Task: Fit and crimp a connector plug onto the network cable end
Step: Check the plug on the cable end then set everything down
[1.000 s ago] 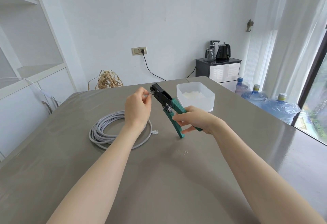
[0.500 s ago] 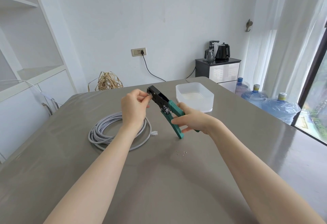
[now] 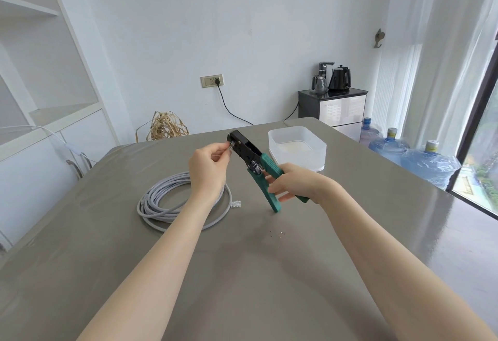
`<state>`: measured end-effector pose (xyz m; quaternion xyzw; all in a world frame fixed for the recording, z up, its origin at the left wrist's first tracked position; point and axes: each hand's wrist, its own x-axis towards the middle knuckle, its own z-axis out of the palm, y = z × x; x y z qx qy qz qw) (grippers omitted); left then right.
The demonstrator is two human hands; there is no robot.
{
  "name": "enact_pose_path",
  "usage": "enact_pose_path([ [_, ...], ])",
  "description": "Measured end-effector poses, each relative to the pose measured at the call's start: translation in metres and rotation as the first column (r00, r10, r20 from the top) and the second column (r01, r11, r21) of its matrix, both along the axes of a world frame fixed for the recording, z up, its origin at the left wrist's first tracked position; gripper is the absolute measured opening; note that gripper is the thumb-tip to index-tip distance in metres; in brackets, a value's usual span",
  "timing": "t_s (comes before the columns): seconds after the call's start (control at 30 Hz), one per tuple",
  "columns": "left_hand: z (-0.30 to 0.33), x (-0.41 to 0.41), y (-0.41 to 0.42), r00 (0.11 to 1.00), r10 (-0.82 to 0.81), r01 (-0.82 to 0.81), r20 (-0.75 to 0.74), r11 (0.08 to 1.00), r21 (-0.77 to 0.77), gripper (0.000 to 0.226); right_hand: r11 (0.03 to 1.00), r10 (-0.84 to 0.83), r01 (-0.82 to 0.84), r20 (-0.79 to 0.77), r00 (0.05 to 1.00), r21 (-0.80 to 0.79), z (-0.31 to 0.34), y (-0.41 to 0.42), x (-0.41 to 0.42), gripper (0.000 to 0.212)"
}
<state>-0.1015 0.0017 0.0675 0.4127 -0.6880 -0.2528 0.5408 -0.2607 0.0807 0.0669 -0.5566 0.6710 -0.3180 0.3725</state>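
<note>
Now the handles of the crimping tool (image 3: 258, 162) sit closer together than a second ago, and the right hand (image 3: 293, 184) has curled tighter around the green grips, so the squeeze seems to be under way. The left hand (image 3: 208, 168) still pinches the connector plug (image 3: 230, 144) with the cable end at the tool's black head, raised above the middle of the surface (image 3: 242, 273). The cable coil (image 3: 172, 200) lies toward the left edge, a spare plug (image 3: 236, 204) just beside it. Whether the plug is fully seated cannot be told.
</note>
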Motion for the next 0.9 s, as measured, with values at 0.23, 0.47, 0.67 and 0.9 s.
enact_pose_path([
  [0.23, 0.005, 0.000, 0.007, 1.000, -0.004, 0.004, -0.009, 1.000, 0.009, 0.018, 0.999, -0.009, 0.010, -0.015, 1.000, 0.038, 0.002, -0.002, -0.003, 0.041],
  [0.47, 0.005, 0.000, 0.010, 1.000, 0.004, -0.004, 0.009, 1.000, -0.001, 0.013, 0.997, -0.073, 0.070, -0.088, 0.993, -0.035, -0.005, -0.003, 0.009, 0.013],
  [0.67, -0.006, 0.003, 0.009, 0.999, 0.049, -0.049, -0.011, 0.999, -0.011, 0.012, 0.998, -0.054, 0.045, -0.243, 0.969, -0.039, -0.008, -0.001, 0.022, 0.034],
  [0.9, -0.022, 0.013, 0.009, 0.992, 0.108, -0.110, -0.060, 0.994, -0.027, 0.013, 1.000, 0.000, -0.009, -0.296, 0.955, -0.028, -0.009, -0.001, 0.034, 0.014],
])
